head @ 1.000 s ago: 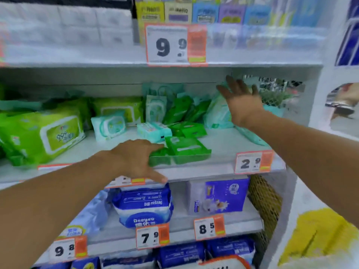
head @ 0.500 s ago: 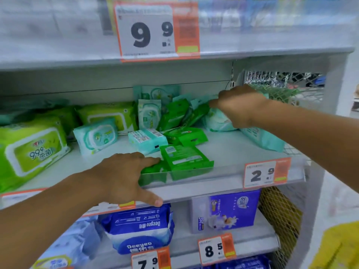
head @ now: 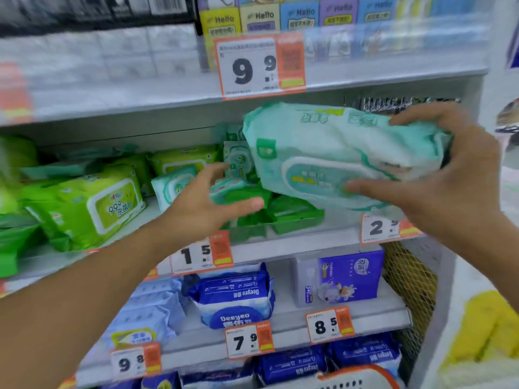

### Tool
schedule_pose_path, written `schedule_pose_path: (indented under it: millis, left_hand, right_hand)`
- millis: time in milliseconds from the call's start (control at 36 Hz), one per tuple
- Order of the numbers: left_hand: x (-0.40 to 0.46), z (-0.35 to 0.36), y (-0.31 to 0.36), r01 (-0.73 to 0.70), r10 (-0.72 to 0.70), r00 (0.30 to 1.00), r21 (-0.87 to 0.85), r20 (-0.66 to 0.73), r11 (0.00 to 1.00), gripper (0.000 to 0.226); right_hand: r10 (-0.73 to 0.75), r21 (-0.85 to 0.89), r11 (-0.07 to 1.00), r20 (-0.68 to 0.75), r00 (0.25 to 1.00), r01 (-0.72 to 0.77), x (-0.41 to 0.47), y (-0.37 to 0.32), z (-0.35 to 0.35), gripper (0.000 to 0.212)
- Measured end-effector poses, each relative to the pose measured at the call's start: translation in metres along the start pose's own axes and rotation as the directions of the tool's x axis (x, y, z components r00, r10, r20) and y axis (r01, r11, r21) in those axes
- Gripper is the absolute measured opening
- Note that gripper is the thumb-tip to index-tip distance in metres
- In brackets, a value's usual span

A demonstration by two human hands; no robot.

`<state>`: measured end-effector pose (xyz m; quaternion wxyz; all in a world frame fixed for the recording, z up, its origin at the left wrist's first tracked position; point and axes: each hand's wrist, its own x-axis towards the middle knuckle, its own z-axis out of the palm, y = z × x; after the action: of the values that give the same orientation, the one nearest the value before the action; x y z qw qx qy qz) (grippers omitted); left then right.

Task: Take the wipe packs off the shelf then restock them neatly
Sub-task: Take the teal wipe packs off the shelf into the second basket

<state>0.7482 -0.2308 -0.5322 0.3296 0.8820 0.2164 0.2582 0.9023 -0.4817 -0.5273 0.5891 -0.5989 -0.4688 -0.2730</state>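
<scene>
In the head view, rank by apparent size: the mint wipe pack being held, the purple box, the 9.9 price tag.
1. Mint wipe pack, though nearness to the camera inflates it.
2. 9.9 price tag and purple box look alike; unranked.

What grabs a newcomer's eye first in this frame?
The large mint-green wipe pack, held up off the shelf at centre right in the right hand. Next the left hand, open and reaching toward the small green packs on the middle shelf. Then the big 9.9 price tag on the shelf edge above.
</scene>
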Motion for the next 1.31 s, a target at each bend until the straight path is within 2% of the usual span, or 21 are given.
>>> schedule_pose_path:
  millis: [56,111,167,222,278,389,500,583,667,722,778,861,917,1083,1139,1167,1195,1222,1250,1278,1306]
  left_hand:
    - [-0.006,-0.015,0.009,0.034,-0.033,0.999,-0.292,0.007,0.956,0.125]
    - [-0.018,-0.025,0.019,0.150,-0.088,0.986,-0.532,0.141,0.833,0.104]
    - [-0.036,-0.030,0.026,0.307,-0.148,0.944,-0.615,0.295,0.727,0.071]
    - [-0.052,-0.032,0.020,0.402,-0.219,0.911,-0.632,0.350,0.662,0.048]
    - [-0.069,-0.032,0.009,0.433,-0.269,0.901,-0.658,0.341,0.616,0.045]
    - [-0.092,-0.033,-0.022,0.398,-0.281,0.917,-0.663,0.283,0.634,0.048]
    - [-0.102,-0.036,-0.037,0.409,-0.274,0.913,-0.660,0.303,0.630,0.054]
    - [-0.107,-0.038,-0.040,0.427,-0.259,0.902,-0.631,0.345,0.648,0.049]
    - [-0.114,-0.041,-0.048,0.478,-0.259,0.865,-0.545,0.430,0.689,0.045]
    - [-0.123,-0.041,-0.057,0.523,-0.247,0.811,-0.469,0.530,0.712,0.059]
    - [-0.135,-0.034,-0.067,0.555,-0.250,0.755,-0.388,0.606,0.735,0.075]
    - [-0.152,-0.022,-0.083,0.590,-0.278,0.728,-0.365,0.627,0.720,0.063]
    - [-0.160,-0.017,-0.091,0.586,-0.266,0.712,-0.342,0.650,0.734,0.071]
    - [-0.171,-0.011,-0.105,0.594,-0.278,0.686,-0.296,0.673,0.748,0.057]
    - [-0.169,-0.011,-0.101,0.594,-0.314,0.642,-0.194,0.700,0.780,0.051]
    - [-0.166,-0.012,-0.097,0.544,-0.335,0.605,-0.068,0.722,0.836,0.046]
    - [-0.161,-0.014,-0.091,0.422,-0.367,0.579,0.118,0.728,0.899,0.041]
    - [-0.152,-0.017,-0.084,0.235,-0.399,0.594,0.323,0.699,0.917,0.042]
    - [-0.139,-0.019,-0.076,0.030,-0.371,0.671,0.476,0.643,0.879,0.045]
    - [-0.124,-0.019,-0.066,-0.112,-0.254,0.783,0.530,0.568,0.841,0.046]
    - [-0.108,-0.019,-0.053,-0.179,-0.084,0.884,0.498,0.461,0.849,0.044]
  right_hand:
    - [0.215,0.297,0.930,0.045,0.976,-0.219,-0.004,-0.012,0.009,0.074]
    - [0.405,0.538,0.711,0.215,0.889,-0.454,-0.010,-0.021,0.025,0.074]
    - [0.496,0.585,0.509,0.400,0.771,-0.631,-0.018,-0.029,0.042,0.073]
    - [0.531,0.528,0.424,0.513,0.674,-0.736,-0.024,-0.034,0.055,0.069]
    - [0.537,0.462,0.413,0.572,0.620,-0.785,-0.030,-0.036,0.065,0.062]
    - [0.499,0.366,0.447,0.655,0.567,-0.816,-0.038,-0.034,0.077,0.058]
    - [0.462,0.308,0.438,0.729,0.505,-0.845,-0.042,-0.035,0.083,0.056]
    - [0.426,0.239,0.461,0.785,0.449,-0.855,-0.044,-0.032,0.082,0.061]
    - [0.378,0.137,0.474,0.861,0.341,-0.870,-0.048,-0.026,0.078,0.080]
    - [0.351,0.072,0.474,0.899,0.263,-0.878,-0.057,-0.022,0.076,0.087]
    - [0.339,0.024,0.470,0.918,0.205,-0.882,-0.068,-0.016,0.076,0.090]
    - [0.302,-0.044,0.495,0.945,0.124,-0.868,-0.088,-0.009,0.076,0.087]
    - [0.278,-0.062,0.502,0.956,0.093,-0.862,-0.101,-0.004,0.076,0.084]
    - [0.264,-0.081,0.354,0.964,0.017,-0.932,-0.128,0.015,0.081,0.093]
    - [0.286,-0.165,0.317,0.955,-0.071,-0.934,-0.131,0.014,0.082,0.082]
    - [0.310,-0.233,0.367,0.943,-0.118,-0.900,-0.132,0.011,0.082,0.072]
    - [0.354,-0.321,0.491,0.923,-0.151,-0.810,-0.129,0.007,0.082,0.061]
    - [0.424,-0.397,0.652,0.897,-0.123,-0.646,-0.123,0.006,0.081,0.053]
    - [0.486,-0.425,0.776,0.874,0.013,-0.467,-0.114,0.006,0.081,0.048]
    - [0.490,-0.403,0.852,0.839,0.237,-0.334,-0.099,0.008,0.079,0.042]
    - [0.437,-0.352,0.899,0.758,0.484,-0.261,-0.081,0.009,0.076,0.034]
